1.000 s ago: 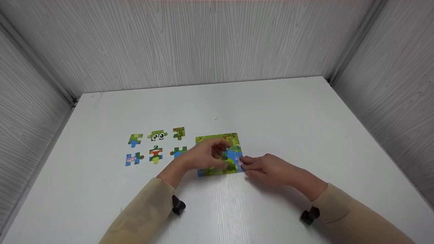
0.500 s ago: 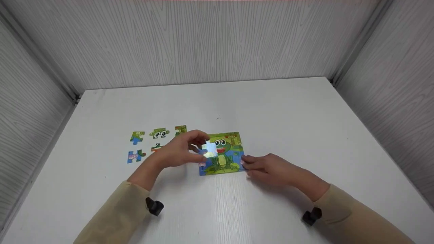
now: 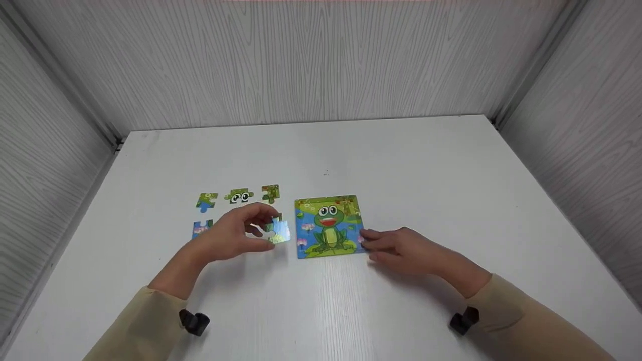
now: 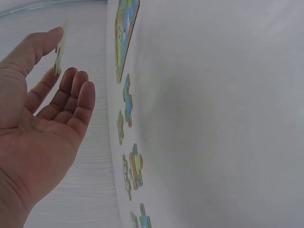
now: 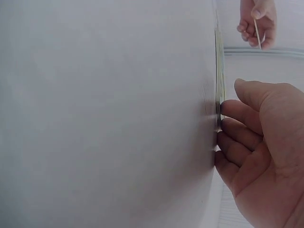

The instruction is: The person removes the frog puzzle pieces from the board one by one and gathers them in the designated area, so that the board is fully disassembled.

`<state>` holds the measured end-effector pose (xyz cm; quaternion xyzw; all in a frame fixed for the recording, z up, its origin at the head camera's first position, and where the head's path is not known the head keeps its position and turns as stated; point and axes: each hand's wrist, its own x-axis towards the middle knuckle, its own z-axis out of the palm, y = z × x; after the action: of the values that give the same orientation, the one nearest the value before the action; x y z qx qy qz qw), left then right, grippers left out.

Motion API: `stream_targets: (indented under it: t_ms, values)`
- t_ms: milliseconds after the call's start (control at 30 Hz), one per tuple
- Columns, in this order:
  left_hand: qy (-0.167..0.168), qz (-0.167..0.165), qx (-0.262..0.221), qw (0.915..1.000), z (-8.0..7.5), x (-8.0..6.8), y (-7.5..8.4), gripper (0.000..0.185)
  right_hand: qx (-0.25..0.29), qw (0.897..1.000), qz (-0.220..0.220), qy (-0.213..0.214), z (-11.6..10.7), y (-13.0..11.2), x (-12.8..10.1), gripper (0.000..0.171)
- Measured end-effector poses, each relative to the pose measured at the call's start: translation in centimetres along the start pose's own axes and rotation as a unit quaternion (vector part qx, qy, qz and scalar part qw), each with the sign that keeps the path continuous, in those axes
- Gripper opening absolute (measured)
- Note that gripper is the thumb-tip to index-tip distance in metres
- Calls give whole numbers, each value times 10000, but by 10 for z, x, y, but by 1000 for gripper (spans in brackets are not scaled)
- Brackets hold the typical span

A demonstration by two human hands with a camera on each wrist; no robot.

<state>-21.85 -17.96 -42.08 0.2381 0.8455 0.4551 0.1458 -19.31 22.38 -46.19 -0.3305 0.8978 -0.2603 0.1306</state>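
Observation:
A square frog puzzle board (image 3: 328, 226) lies flat on the white table (image 3: 351, 150). My left hand (image 3: 268, 228) is just left of it, raised a little, and pinches a glossy blue-green puzzle piece (image 3: 279, 233) between thumb and fingers. In the left wrist view the piece (image 4: 59, 52) shows edge-on at the fingertips (image 4: 52, 35). My right hand (image 3: 364, 240) rests on the table, its fingertips (image 5: 228, 111) touching the board's right edge (image 5: 218, 90). It holds nothing.
Loose puzzle pieces lie in rows left of the board: one (image 3: 206, 200), an eyes piece (image 3: 238, 196), another (image 3: 270, 192), and one (image 3: 200, 228) partly hidden by my left hand. Grey panelled walls (image 3: 301, 65) enclose the table on three sides.
My left hand lifted a piece off the board and carried it leftward toward the loose pieces, uncovering the frog picture. My right hand stayed at the board's right edge.

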Motion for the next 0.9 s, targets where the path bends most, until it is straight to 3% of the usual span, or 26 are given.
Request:
stream_targets:
  t_ms: [233,400,667,900]
  values:
    - [-67,-221,52,9997,-3,-15,-16,57,104,9995,283,-77,-2,-4,0,43]
    - [-108,-320,192,9992,-2,-21,-28,57,53,9996,247,-82,-1,-5,1,43]
    - [-260,-458,243,9983,1,-20,-43,55,166,9995,273,-41,2,-5,3,43]
    - [-331,-580,369,9971,3,-18,-46,57,-138,9996,-7,251,0,-3,3,45]
